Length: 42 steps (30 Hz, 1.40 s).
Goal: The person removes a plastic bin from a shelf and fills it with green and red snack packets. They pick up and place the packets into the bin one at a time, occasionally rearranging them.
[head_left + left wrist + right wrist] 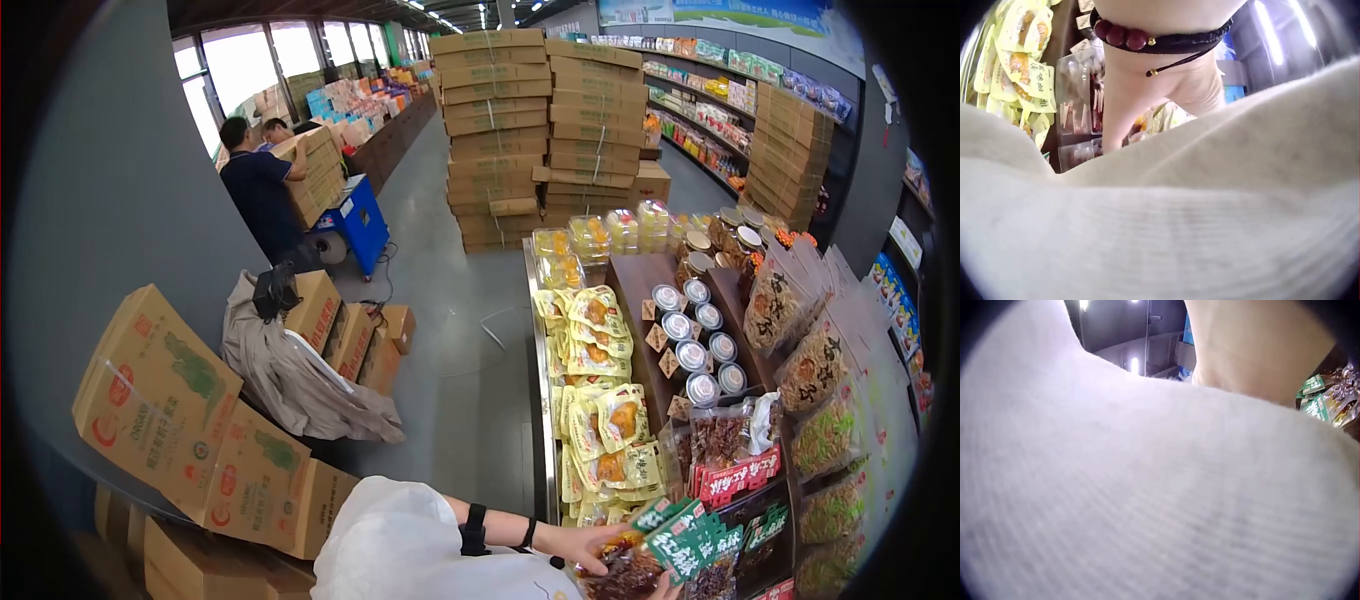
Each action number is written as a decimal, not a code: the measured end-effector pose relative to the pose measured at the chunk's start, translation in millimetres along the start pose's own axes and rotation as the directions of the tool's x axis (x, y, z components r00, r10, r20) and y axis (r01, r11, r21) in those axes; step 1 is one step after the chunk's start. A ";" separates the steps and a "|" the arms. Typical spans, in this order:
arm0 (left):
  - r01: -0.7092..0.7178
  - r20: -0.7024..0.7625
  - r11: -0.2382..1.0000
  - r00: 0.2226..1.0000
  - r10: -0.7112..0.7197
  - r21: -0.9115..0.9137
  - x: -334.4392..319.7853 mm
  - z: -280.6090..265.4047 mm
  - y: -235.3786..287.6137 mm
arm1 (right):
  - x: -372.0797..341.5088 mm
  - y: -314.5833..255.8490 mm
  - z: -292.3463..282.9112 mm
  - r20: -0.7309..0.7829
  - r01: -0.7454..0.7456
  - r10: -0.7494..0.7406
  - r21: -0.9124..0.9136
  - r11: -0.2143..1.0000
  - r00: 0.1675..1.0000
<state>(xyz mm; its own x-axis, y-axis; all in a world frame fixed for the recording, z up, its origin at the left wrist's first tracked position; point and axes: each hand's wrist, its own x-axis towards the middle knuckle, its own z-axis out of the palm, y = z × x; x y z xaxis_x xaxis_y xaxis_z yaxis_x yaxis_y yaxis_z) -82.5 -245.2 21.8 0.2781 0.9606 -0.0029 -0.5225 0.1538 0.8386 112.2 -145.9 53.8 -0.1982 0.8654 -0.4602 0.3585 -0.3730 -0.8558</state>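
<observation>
My left hand (580, 545), reaching in from the left with black bands on its wrist, grips clear snack bags (625, 570) of dark reddish food. Green header cards (683, 540) with white lettering fan out along their tops. At the bottom edge of the head view, fingers of my right hand (665, 588) hold the lower side of these bags; the rest of that hand is out of frame. A beaded bracelet (1125, 37) shows in the left wrist view, where a pale sleeve hides the fingers. Cloth also covers most of the right wrist view.
Yellow snack packs (605, 430) line the display's left side, beside lidded jars (690, 355). Red-labelled bags (740, 475) stand just beyond my hands; large hanging bags (830, 440) are right. Stacked cartons (495, 130) rise ahead. Printed boxes (190, 400) stand left. Two people handle a carton (315, 175).
</observation>
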 end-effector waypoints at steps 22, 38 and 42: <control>0.180 -0.439 0.941 0.898 -0.038 0.286 14.7 13.2 -43.4 | 1.1 89.1 -17.3 0.465 0.146 -0.089 -0.088 0.985 0.881; 0.084 -0.002 0.994 0.996 -0.085 -0.070 -15.0 -25.5 72.3 | -4.1 -45.1 -55.2 0.683 0.267 -0.079 -0.175 0.948 0.726; 0.052 -0.004 0.691 0.997 -0.071 0.721 5.1 -12.2 62.7 | -8.3 -44.8 -46.9 0.893 0.140 0.089 -0.167 0.976 0.441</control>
<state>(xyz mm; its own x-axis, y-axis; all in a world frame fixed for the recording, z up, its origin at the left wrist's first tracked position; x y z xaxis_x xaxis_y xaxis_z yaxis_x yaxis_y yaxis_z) -123.7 -227.9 67.7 0.3113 0.9481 -0.0641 0.2349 -0.0114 0.9720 140.6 -120.7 107.1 -0.8700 0.0501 -0.4905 0.4742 -0.1874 -0.8602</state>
